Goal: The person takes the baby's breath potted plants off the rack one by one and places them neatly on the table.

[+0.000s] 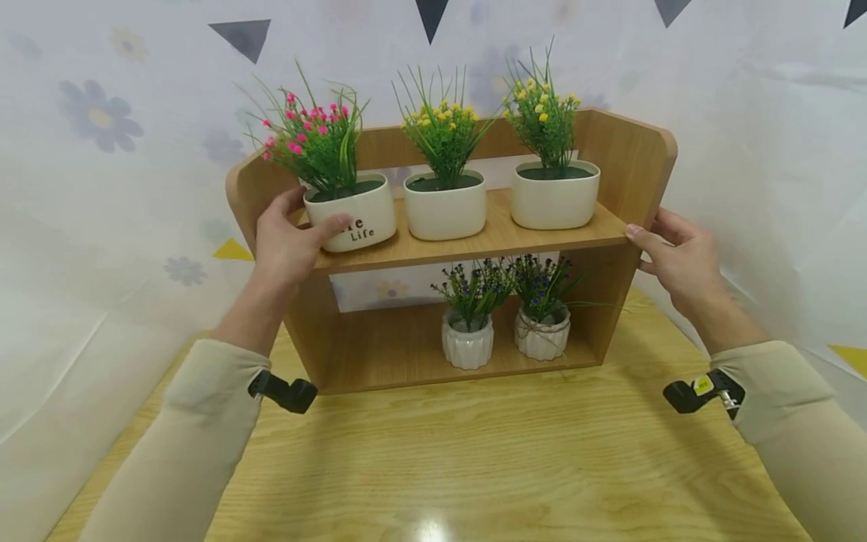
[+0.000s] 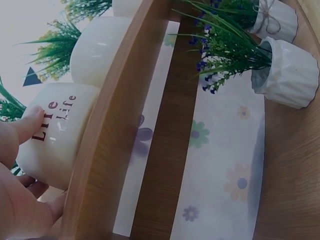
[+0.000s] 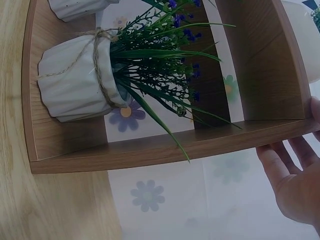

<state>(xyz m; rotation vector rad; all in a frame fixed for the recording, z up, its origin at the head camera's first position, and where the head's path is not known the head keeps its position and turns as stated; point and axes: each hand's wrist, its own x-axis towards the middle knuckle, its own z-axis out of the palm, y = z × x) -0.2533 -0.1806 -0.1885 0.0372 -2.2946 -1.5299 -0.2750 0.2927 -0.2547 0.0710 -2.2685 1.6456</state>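
Note:
My left hand (image 1: 287,237) grips a white oval flower pot (image 1: 355,214) lettered "Life", thumb across its front and fingers round its left side. Pink artificial flowers (image 1: 314,132) rise from it, and it stands slightly turned at the left end of the upper board of a wooden shelf (image 1: 467,245). My right hand (image 1: 684,256) holds the shelf's right side panel, its thumb on the front edge at the upper board and its fingers behind on the outer face. In the right wrist view those fingers (image 3: 295,165) touch the panel from outside.
Two white oval pots with yellow flowers, a middle one (image 1: 445,207) and a right one (image 1: 555,196), share the upper board. Below stand two ribbed white pots with purple flowers, one plain (image 1: 467,342), one tied with twine (image 1: 542,335). The shelf rests on a wooden table (image 1: 433,452).

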